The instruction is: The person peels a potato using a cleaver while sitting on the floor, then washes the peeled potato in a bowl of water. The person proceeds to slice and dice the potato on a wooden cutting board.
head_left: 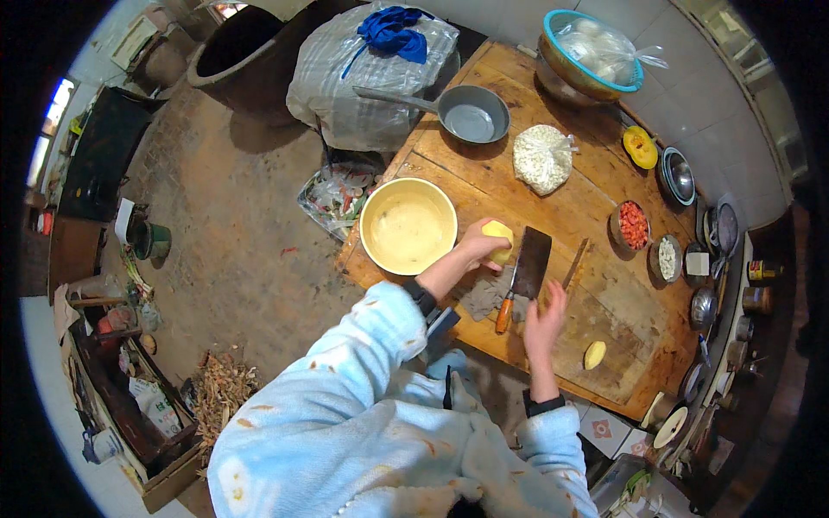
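Observation:
A peeled potato is in the grip of my left hand, just right of a yellow basin that holds water. My right hand is empty, its fingers apart over the table near the cleaver. That cleaver lies flat between my hands, its wooden handle towards me, partly over a grey cloth. Farther right, a peeled potato piece rests on a worn wooden cutting board.
On the wooden table stand a grey saucepan, a bag of pale kernels and bowls of chopped red and white food. A cut pumpkin lies by the wall. A scrap-filled bin stands left of the table.

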Tool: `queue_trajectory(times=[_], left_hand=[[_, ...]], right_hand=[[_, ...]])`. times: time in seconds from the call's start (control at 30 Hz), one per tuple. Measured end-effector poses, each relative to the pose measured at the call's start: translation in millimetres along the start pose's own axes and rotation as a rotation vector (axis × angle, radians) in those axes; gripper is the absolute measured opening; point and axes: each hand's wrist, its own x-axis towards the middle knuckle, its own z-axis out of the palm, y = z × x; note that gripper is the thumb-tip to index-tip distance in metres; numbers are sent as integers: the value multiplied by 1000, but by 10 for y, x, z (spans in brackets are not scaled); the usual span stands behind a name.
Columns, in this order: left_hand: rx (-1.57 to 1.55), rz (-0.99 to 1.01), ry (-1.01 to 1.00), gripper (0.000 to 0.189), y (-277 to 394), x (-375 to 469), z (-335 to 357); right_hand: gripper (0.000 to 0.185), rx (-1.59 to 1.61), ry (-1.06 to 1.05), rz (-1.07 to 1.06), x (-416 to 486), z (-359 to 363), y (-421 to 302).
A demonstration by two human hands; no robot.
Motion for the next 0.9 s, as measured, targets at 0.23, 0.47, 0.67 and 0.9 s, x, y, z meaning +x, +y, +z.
queue_trajectory(times=[0.23, 0.47, 0.67, 0.9], left_hand=[[-14, 146, 258, 48, 341, -679, -1102], [847, 130, 714, 51, -16, -72, -1704], [1261, 375, 388, 39, -234, 339, -2000], [615, 33, 311, 53, -19, 214, -1917]], right_hand=[[44, 187, -285, -273, 174, 1223, -939], [94, 6, -687, 56, 553, 2238, -841], [83, -146, -635, -103, 699, 2319, -789], [41, 706, -849, 709, 763, 2316, -711]])
